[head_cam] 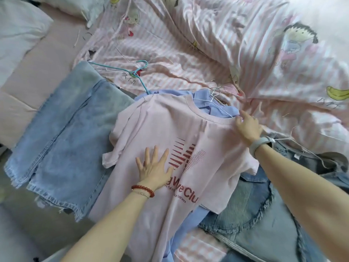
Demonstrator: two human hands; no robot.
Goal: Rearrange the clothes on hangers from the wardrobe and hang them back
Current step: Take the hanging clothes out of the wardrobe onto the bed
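**Seat the hanger in the pink T-shirt**

The pink T-shirt lies on the bed under your hands. Keep your left hand flat and spread on its chest; your right hand pinches the collar, white hanger just beyond. Feed slowly.

The T-shirt was pale pink with red print, over a light blue shirt; the jeans were faded blue, the quilt pink-and-white striped, the hanger turquoise.
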